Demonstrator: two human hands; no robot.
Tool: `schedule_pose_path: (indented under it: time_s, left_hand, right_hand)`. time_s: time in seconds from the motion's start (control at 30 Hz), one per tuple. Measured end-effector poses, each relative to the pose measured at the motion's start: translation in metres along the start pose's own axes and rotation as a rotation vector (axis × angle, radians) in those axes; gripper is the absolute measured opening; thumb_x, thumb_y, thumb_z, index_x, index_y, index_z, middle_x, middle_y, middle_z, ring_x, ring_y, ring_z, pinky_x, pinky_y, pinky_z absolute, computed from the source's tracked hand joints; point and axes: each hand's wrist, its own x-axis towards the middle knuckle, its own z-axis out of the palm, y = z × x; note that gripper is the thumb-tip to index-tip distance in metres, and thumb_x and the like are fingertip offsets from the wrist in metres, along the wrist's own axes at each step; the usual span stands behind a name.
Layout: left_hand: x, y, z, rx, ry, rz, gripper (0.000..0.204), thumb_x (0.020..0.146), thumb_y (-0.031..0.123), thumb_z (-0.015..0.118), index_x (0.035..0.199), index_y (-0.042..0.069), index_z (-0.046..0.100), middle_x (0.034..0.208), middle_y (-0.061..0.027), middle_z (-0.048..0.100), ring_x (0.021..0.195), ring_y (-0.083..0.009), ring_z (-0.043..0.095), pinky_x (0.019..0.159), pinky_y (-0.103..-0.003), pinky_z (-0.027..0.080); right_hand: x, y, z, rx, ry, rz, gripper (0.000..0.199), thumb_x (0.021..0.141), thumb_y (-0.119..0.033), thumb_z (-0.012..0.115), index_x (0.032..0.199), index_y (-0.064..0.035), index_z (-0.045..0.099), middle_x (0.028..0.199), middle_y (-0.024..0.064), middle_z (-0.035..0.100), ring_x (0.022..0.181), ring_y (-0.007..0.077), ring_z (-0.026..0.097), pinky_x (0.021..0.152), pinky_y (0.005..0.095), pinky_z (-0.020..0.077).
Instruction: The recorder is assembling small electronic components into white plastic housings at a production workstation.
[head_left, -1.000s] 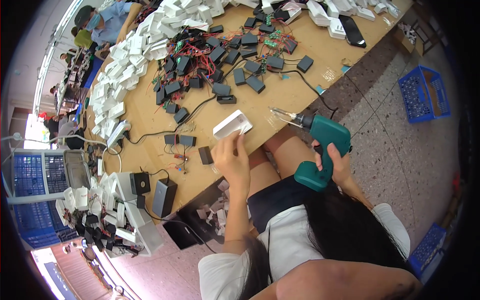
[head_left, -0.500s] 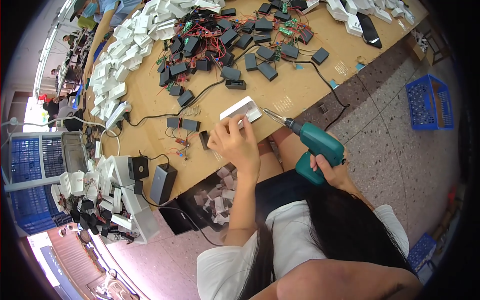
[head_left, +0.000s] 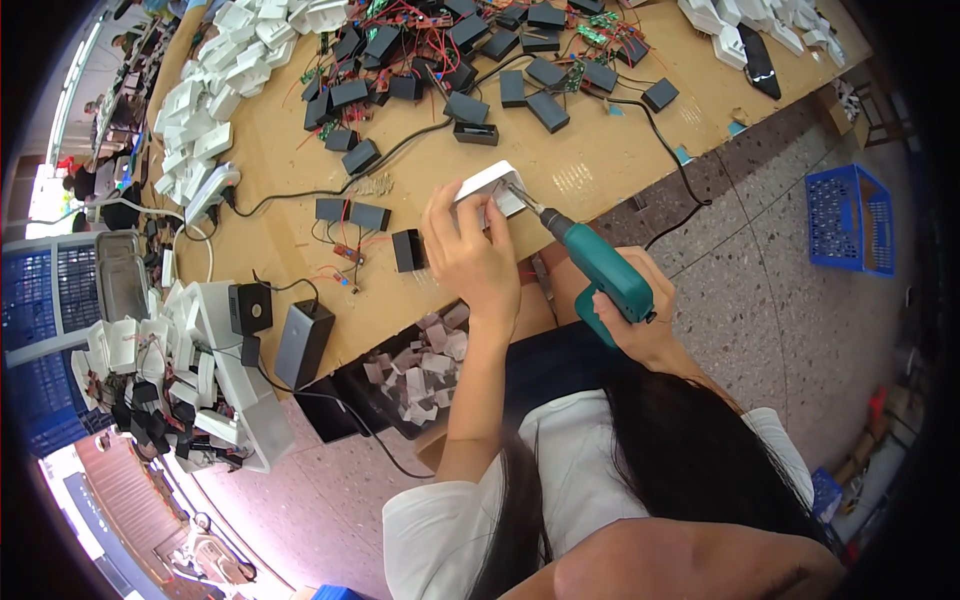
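Observation:
A small white plastic case is tilted up near the table's front edge, its open side facing me. My left hand grips it, the fingers curled over its near side. My right hand is wrapped round the handle of a green electric screwdriver with a black collar and a long metal bit. The bit's tip reaches into the case, close to my left fingertips; whether it touches a screw is too small to tell. Left of my left hand stands a black box, with two dark wired boxes beyond it.
Dark boxes with red wires and green boards are heaped at the back. White cases pile along the left. A black cable crosses the table. A phone lies at the far right; a blue crate stands on the floor.
The screwdriver has moved left and up, its bit going from beside the white case to inside it. The case is tilted more toward me. The whole view has shifted slightly.

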Motion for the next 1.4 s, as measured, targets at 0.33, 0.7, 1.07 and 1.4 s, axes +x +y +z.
schedule_pose_path:
  time_s: [0.33,0.7,1.07,1.4]
  left_hand:
    - [-0.007,-0.035,-0.001,-0.002,0.013,0.003,0.012,0.084,0.007,0.078,0.093,0.008,0.069,0.121,-0.0070,0.067,0.119,-0.0324,0.065,0.094,-0.046,0.053]
    - [-0.016,-0.047,-0.004,0.009,0.018,-0.008,0.012,0.085,0.009,0.078,0.093,0.009,0.069,0.122,-0.0053,0.066,0.118,-0.0307,0.064,0.091,-0.045,0.052]
    - [-0.021,-0.048,-0.005,0.020,0.024,-0.028,0.013,0.084,0.010,0.078,0.093,0.010,0.069,0.122,-0.0049,0.066,0.119,-0.0297,0.064,0.091,-0.044,0.051]
    - [-0.024,-0.047,-0.007,0.010,0.023,-0.034,0.013,0.084,0.009,0.078,0.093,0.009,0.069,0.121,-0.0047,0.066,0.118,-0.0295,0.064,0.090,-0.044,0.052]
  right_hand:
    - [-0.012,0.010,0.040,-0.012,-0.002,0.020,0.028,0.090,-0.007,0.073,0.114,0.0072,0.068,0.102,0.0160,0.067,0.070,0.0180,0.066,0.063,0.0323,0.0532]
    - [-0.016,0.006,0.052,-0.113,-0.033,-0.053,0.028,0.089,-0.010,0.076,0.111,0.0056,0.068,0.103,0.0160,0.068,0.088,0.0277,0.067,0.076,0.0376,0.0539]
    - [-0.027,0.010,0.051,-0.123,-0.082,-0.047,0.031,0.081,-0.002,0.081,0.107,0.0021,0.064,0.101,0.0183,0.066,0.090,0.0346,0.066,0.080,0.0389,0.0540]
    - [-0.025,0.006,0.052,-0.106,-0.042,-0.033,0.023,0.089,-0.015,0.076,0.102,0.0026,0.067,0.101,0.0163,0.067,0.092,0.0339,0.065,0.082,0.0406,0.0526]
